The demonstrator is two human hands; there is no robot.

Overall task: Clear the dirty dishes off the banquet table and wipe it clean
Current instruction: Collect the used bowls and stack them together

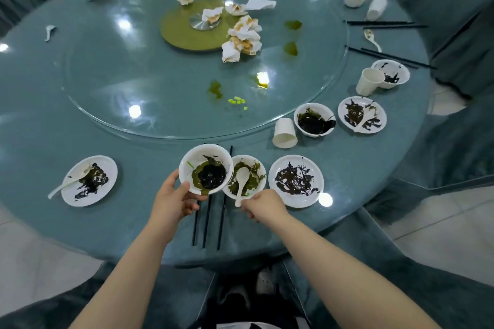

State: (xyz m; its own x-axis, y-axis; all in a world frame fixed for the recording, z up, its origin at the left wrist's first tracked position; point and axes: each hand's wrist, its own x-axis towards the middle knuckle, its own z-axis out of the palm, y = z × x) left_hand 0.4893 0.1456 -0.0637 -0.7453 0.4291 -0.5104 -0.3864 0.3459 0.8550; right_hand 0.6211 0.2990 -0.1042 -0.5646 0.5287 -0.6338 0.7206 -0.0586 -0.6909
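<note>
Head view shows clearing barely begun: the left hand grips a dirty bowl at the near table edge, while the right hand pinches the spoon lying in the small plate beside it. Plates, cups, chopsticks, crumpled napkins and green spills remain; no wiping shows.

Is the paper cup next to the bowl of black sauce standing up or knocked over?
Knocked over. The paper cup lies on its side on the table, its open mouth facing the camera, just left of the sauce bowl.
</note>
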